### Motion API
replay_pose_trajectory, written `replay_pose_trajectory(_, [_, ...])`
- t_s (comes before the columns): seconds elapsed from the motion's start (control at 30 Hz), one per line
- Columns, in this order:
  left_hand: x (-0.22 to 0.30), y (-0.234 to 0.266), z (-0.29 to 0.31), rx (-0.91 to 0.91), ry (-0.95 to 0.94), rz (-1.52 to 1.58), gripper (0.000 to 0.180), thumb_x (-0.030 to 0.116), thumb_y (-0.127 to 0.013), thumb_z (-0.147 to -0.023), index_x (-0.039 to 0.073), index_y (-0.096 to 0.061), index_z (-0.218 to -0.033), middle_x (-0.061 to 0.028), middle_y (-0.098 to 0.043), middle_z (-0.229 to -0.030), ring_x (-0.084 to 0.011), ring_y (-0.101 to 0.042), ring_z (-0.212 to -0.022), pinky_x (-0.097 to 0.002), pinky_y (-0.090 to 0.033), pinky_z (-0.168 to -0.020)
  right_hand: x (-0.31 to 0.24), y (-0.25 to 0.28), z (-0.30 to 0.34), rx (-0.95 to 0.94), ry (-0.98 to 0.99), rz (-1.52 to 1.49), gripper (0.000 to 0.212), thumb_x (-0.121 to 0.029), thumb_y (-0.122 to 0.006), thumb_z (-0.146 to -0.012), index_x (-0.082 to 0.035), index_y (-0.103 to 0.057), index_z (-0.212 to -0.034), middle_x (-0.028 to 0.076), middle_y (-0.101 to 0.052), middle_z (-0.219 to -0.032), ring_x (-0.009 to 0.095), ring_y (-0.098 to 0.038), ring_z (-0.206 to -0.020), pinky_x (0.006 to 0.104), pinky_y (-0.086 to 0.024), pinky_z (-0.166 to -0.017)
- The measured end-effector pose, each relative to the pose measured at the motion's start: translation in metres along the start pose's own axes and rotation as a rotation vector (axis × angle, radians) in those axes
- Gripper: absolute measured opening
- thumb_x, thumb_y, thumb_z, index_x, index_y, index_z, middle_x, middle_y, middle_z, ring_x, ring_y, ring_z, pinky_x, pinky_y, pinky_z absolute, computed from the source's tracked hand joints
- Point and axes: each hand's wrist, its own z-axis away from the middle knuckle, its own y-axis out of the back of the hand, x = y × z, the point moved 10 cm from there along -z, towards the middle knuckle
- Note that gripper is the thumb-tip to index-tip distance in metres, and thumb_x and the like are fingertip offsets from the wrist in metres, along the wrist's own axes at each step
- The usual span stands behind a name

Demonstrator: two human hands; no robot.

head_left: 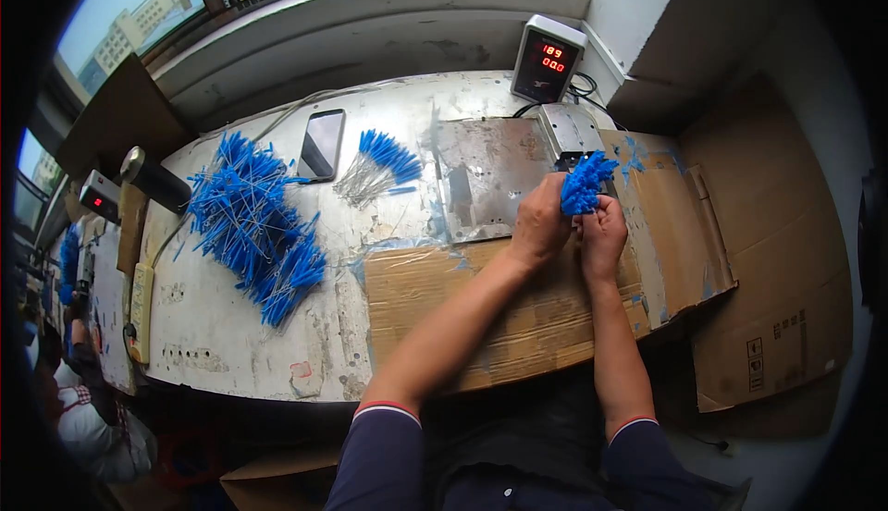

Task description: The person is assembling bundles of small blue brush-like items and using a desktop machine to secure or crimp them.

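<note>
A bunch of thin wire pieces with blue plastic ends [585,184] rises from my left hand [542,218], whose fingers are wrapped round it. Close against it, my right hand [603,236] has its thumb and fingers drawn together just under the blue ends; what it pinches is hidden. Both hands are in front of a small metal machine [569,130], over the edge of a steel plate [495,173]. Farther left on the table, a large tangled heap of the same blue-ended wires [242,206] lies beside a smaller fanned-out pile [381,164].
A phone [322,145] lies between heap and window. Behind the machine stands a display box with red digits [548,56]. Flattened cardboard [435,303] covers the near table edge, more cardboard [768,261] stands right. A dark cylinder [155,181] and power strip [141,312] are left, near another person [97,418].
</note>
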Motion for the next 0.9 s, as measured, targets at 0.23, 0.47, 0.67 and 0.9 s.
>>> replay_pose_trajectory(0.23, [-0.018,0.025,0.007,0.147,0.046,-0.041,0.027,0.001,-0.068,-0.081,0.004,-0.06,-0.106,-0.017,-0.063,-0.088,-0.0389,-0.066,-0.079,-0.0436,-0.053,-0.066,-0.002,-0.021,0.011,-0.001,-0.09,-0.21,0.011,-0.01,-0.056,-0.102,-0.003,-0.055,-0.109,0.0,-0.06,-0.081,0.006,-0.054,-0.063,0.022,-0.049,-0.056])
replay_pose_trajectory(0.47, [-0.053,0.008,0.001,0.205,0.47,0.491,0.027,0.012,-0.065,-0.096,0.003,-0.057,-0.12,-0.0081,-0.067,-0.078,-0.015,-0.065,-0.06,-0.0333,-0.053,-0.057,0.02,0.022,-0.014,-0.093,-0.163,-0.264,0.009,-0.01,-0.063,-0.099,-0.005,-0.059,-0.105,-0.002,-0.057,-0.083,0.002,-0.046,-0.063,0.0194,-0.036,-0.052])
replay_pose_trajectory(0.67, [-0.063,0.007,0.004,0.179,0.486,0.566,0.031,0.006,-0.062,-0.093,0.006,-0.057,-0.123,-0.0052,-0.065,-0.076,-0.0113,-0.061,-0.058,-0.0308,-0.052,-0.054,0.013,-0.013,-0.006,-0.234,-0.034,-0.152,0.01,-0.006,-0.068,-0.094,-0.004,-0.064,-0.102,-0.006,-0.058,-0.089,0.0,-0.046,-0.071,0.016,-0.03,-0.059])
replay_pose_trajectory(0.9, [-0.042,0.014,0.001,0.065,0.34,0.42,0.038,0.002,-0.061,-0.089,0.009,-0.059,-0.126,-0.0124,-0.069,-0.087,-0.0187,-0.067,-0.075,-0.0361,-0.055,-0.069,0.019,-0.007,-0.003,-0.301,-0.051,-0.127,0.014,-0.01,-0.068,-0.094,-0.006,-0.064,-0.107,-0.008,-0.059,-0.086,-0.003,-0.043,-0.063,0.0148,-0.027,-0.051])
